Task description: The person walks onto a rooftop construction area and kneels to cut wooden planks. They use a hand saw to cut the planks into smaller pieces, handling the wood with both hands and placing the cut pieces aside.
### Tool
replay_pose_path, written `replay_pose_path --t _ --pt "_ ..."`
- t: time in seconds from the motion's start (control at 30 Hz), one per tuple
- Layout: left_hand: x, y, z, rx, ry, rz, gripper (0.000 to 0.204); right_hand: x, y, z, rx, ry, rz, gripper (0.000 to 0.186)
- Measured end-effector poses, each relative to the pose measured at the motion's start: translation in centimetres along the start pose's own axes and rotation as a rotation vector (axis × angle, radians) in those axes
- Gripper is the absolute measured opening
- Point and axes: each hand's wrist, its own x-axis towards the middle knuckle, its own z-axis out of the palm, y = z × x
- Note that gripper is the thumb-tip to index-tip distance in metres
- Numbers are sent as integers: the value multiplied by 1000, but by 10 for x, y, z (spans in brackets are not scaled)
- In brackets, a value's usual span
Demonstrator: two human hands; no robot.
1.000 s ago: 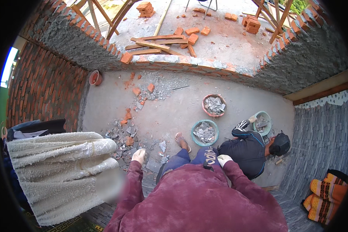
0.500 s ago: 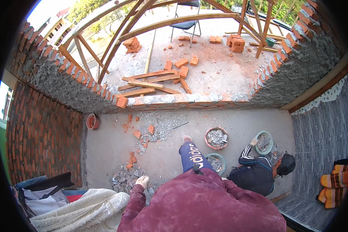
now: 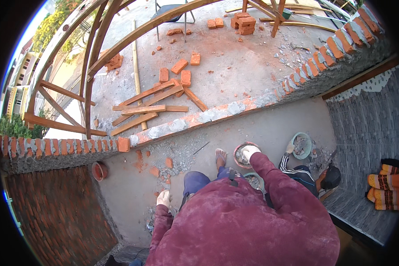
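Right hand (image 3: pixel 251 153) gripping rim of reddish mortar pan (image 3: pixel 244 155), probably lifting next; left hand (image 3: pixel 164 197) hangs loosely curled, holding nothing.

"From here I can't tell what fills the red pan (image 3: pixel 246 155); my right hand (image 3: pixel 251 152) covers part of it."

"And the grey pan (image 3: pixel 254 181)?"

"My sleeve hides most of it. The crouching person (image 3: pixel 306 175) is half hidden too."

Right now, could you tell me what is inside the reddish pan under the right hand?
The pan holds grey mortar-like rubble. The right hand reaches over its rim and covers part of the contents, so what lies beneath it cannot be seen.
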Motion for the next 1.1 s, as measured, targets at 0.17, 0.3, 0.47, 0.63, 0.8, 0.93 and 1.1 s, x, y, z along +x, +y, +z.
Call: replay_pose_path --t 0.17,0.3,0.47,0.63,0.8,0.93,1.1 --pt "75 123 8 56 -154 173 39 12 -10 -11 145 37 100 28" --pt "146 158 -12 266 -368 60 38 -22 -10 32 320 183 249 28" --pt "236 190 -60 546 -372 117 38 -63 -24 121 241 103 386 42" --pt "299 244 -74 397 -295 151 38 -77 -38 161 376 -44 463 51" --pt "320 292 -32 473 -258 34 37 -43 -31 136 300 -130 413 48" --pt "309 322 29 681 -321 240 44 5 -13 82 183 -201 289 46" --pt "293 383 103 970 -497 531 44 39 16 -22 152 -39 205 35"
